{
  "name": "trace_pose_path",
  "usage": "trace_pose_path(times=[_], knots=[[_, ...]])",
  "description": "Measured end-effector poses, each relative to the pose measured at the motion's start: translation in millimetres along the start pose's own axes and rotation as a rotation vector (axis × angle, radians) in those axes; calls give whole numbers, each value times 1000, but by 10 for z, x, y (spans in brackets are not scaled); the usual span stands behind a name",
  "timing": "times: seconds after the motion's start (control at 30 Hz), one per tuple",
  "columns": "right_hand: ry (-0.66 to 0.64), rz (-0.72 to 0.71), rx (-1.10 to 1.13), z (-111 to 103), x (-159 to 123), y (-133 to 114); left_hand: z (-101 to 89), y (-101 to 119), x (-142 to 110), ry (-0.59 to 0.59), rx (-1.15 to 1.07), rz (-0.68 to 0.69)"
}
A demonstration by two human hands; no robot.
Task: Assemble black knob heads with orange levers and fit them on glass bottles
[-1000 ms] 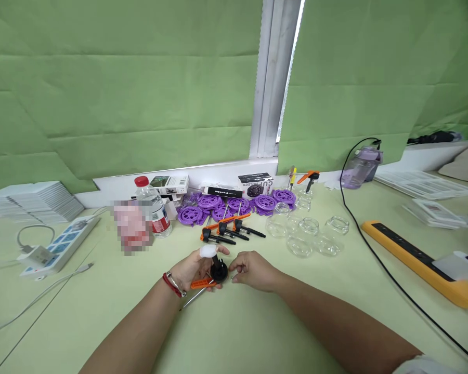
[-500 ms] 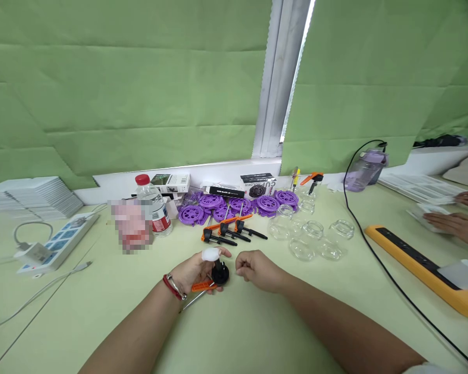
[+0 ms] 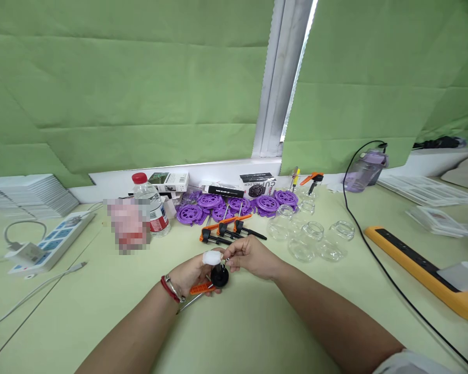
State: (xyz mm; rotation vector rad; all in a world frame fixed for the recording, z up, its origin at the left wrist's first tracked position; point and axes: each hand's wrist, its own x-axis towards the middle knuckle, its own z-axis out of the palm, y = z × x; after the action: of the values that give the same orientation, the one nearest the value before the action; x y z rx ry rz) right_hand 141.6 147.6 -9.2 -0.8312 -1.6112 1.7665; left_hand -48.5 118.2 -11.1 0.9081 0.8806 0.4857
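Note:
My left hand (image 3: 195,272) is closed round a black round part (image 3: 219,277) that has an upright stem. An orange handle (image 3: 201,289) lies under the same hand, and a thin metal rod (image 3: 189,303) sticks out below it toward the lower left. A white oval piece (image 3: 212,257) covers or sits at the left thumb; which one I cannot tell. Right beside the black stem, my right hand (image 3: 252,257) pinches a small shiny metal piece (image 3: 226,260) between thumb and fingertips. Beyond the hands lie several black cranks (image 3: 251,230) with orange handles.
Several purple slotted discs (image 3: 190,213) are heaped at the back, near small boxes (image 3: 257,183). Clear plastic jars (image 3: 302,248) stand to the right. A water bottle (image 3: 156,210), a white power strip (image 3: 54,244), an orange-and-black bar (image 3: 421,270) and a black cable (image 3: 378,254) lie around.
My right hand has moved left to the black stem, and the small metal piece now shows in its fingertips. Another person's hands at the far right have gone out of view.

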Motion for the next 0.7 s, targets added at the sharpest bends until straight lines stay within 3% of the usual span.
trace_pose_path(times=[0.17, 0.7], knots=[[20, -131, -15, 63, 15, 85, 34, 11, -3, 10, 17, 2], [-11, -132, 65, 103, 6, 97, 143, 69, -51, 44, 120, 20]])
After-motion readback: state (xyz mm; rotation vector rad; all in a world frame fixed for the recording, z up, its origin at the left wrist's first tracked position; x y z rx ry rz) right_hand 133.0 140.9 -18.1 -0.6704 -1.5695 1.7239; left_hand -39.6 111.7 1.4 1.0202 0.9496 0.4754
